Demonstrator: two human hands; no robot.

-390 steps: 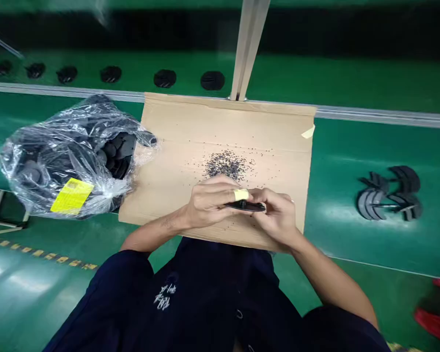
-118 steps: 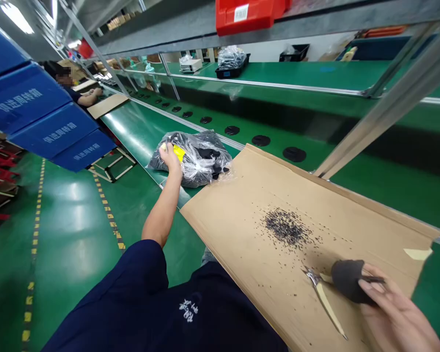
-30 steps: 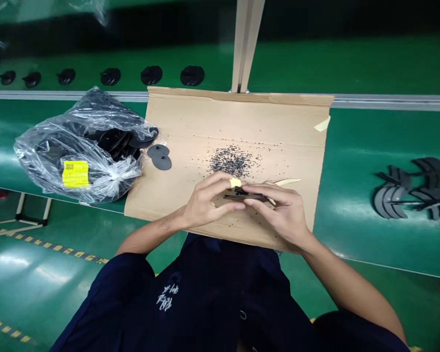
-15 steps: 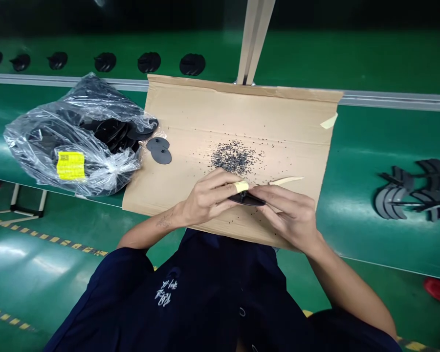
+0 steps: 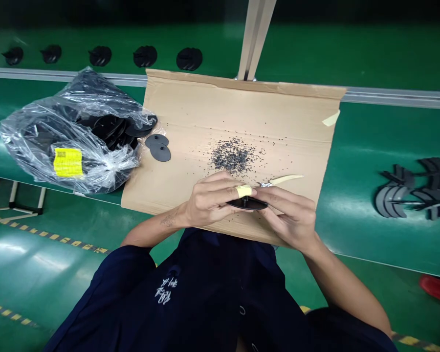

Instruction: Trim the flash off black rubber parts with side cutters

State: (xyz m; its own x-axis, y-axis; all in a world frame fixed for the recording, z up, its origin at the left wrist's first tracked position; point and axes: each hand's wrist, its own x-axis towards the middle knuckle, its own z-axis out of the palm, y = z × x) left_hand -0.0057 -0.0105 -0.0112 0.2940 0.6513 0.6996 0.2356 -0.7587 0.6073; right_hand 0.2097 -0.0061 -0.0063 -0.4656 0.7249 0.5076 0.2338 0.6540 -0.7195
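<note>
Between my two hands is a thin black disc (image 5: pixel 250 204) with a small stub at its middle, tilted nearly edge-on above the cardboard's near side. My left hand (image 5: pixel 208 199) grips its left edge; yellow tape wraps one finger, which presses near the stub. My right hand (image 5: pixel 291 212) pinches the right edge, thumb beneath and fingers on top. Just beyond the right fingers lies a tool with a pale yellow curved handle (image 5: pixel 288 179) and a bit of metal showing; the rest is hidden. A heap of tiny black bits (image 5: pixel 232 155) is scattered past my hands.
A cardboard sheet (image 5: pixel 190 107) covers the bench. To the left, a clear plastic bag (image 5: pixel 33 127) holds black discs, with two loose discs (image 5: pixel 159 149) beside it. Stacks of black curved parts (image 5: pixel 392 201) stand at right. Several black parts (image 5: pixel 188 58) line the far side.
The disc has turned slightly, showing more of its face. My right fingers have shifted a little, uncovering some metal of the yellow-handled tool. The view has moved slightly.
</note>
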